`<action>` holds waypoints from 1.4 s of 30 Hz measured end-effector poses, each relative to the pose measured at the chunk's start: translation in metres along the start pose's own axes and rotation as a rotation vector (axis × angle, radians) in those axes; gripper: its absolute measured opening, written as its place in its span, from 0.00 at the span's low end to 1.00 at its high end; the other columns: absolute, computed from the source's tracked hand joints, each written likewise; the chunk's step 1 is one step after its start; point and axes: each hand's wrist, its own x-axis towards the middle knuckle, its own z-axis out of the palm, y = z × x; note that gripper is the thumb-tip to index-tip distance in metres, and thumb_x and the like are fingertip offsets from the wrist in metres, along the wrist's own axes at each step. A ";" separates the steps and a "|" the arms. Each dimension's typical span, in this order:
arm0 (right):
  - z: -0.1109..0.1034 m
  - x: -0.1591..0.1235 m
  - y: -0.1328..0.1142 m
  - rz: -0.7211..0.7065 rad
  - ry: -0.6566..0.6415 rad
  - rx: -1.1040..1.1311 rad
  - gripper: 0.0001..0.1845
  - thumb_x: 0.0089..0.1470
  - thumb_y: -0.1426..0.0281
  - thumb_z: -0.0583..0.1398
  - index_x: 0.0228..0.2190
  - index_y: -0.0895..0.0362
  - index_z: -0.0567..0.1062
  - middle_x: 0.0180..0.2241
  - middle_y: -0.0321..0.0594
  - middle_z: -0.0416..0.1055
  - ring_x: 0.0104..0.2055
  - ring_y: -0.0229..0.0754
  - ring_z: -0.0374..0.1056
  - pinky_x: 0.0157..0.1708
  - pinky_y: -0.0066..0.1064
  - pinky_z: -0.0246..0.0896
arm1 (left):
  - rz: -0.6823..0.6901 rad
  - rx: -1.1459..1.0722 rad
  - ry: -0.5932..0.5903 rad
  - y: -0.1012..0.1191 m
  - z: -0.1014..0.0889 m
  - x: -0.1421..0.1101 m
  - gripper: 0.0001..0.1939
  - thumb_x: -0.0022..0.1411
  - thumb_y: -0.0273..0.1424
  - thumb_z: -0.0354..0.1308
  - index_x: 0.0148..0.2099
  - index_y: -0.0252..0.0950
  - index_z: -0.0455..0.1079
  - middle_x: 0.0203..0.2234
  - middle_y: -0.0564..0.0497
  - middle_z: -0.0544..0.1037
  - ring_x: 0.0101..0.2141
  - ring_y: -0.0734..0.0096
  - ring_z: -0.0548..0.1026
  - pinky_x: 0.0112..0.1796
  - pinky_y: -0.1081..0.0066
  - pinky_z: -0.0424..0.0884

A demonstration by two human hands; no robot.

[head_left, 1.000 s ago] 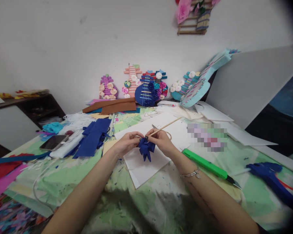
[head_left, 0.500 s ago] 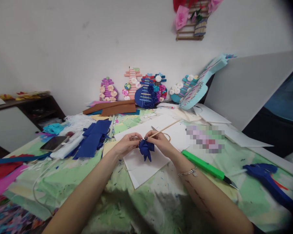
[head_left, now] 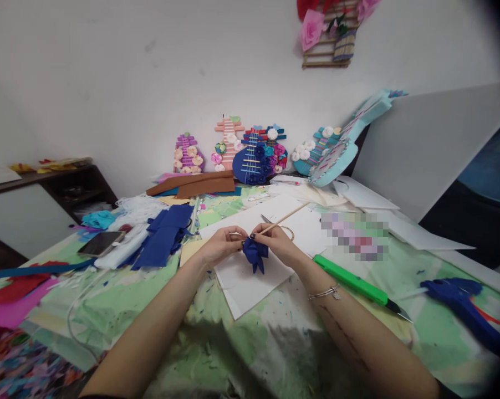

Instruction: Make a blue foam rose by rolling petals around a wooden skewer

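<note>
Between my hands is a dark blue flower [head_left: 255, 255] with pointed petal-like strips hanging down; whether it is paper or foam I cannot tell. My left hand [head_left: 227, 245] pinches its left upper edge with thumb and forefinger. My right hand [head_left: 275, 241] grips its top right side, and a thin wooden stick [head_left: 289, 214] slants up and right from those fingers. Where stick and flower meet is hidden by the fingertips. Beneath them lies a white sheet [head_left: 238, 296]. Partly covered scissors [head_left: 290, 231] rest behind my right hand.
A green utility knife [head_left: 352, 280] with its blade out lies right of my right forearm, near a blue glue gun [head_left: 462, 305]. Blue sheets [head_left: 162, 238] and a phone [head_left: 101, 244] lie to the left. Decorated lute shapes [head_left: 250, 160] lean against the wall.
Both hands keep hold of the blue flower with only slight finger movement. The whole view has shifted a little, so everything appears slightly further right.
</note>
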 end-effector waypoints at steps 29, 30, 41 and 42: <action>0.001 0.001 0.005 -0.060 0.012 -0.095 0.05 0.44 0.70 0.59 0.26 0.60 0.71 0.22 0.33 0.65 0.24 0.32 0.59 0.23 0.24 0.51 | -0.003 -0.061 0.001 -0.005 -0.005 0.004 0.12 0.46 0.26 0.67 0.35 0.30 0.71 0.27 0.48 0.76 0.27 0.72 0.74 0.30 0.72 0.65; 0.002 0.001 0.005 -0.070 0.012 -0.104 0.05 0.44 0.71 0.59 0.26 0.60 0.71 0.22 0.33 0.65 0.25 0.32 0.59 0.24 0.24 0.52 | -0.015 -0.077 0.001 -0.006 -0.005 0.004 0.13 0.46 0.26 0.67 0.36 0.30 0.71 0.27 0.48 0.76 0.27 0.71 0.74 0.30 0.72 0.65; 0.002 -0.003 0.003 -0.320 -0.048 -0.336 0.05 0.48 0.76 0.55 0.29 0.59 0.71 0.26 0.34 0.68 0.28 0.33 0.62 0.28 0.25 0.57 | -0.101 -0.198 0.029 -0.011 -0.015 0.004 0.16 0.46 0.24 0.67 0.39 0.32 0.71 0.28 0.48 0.77 0.27 0.71 0.75 0.32 0.72 0.67; 0.002 -0.003 0.003 -0.336 -0.044 -0.356 0.05 0.48 0.76 0.55 0.29 0.59 0.71 0.26 0.34 0.68 0.28 0.34 0.62 0.29 0.26 0.57 | -0.102 -0.201 0.035 -0.011 -0.015 0.004 0.17 0.45 0.24 0.67 0.40 0.33 0.71 0.29 0.47 0.77 0.27 0.71 0.75 0.32 0.72 0.67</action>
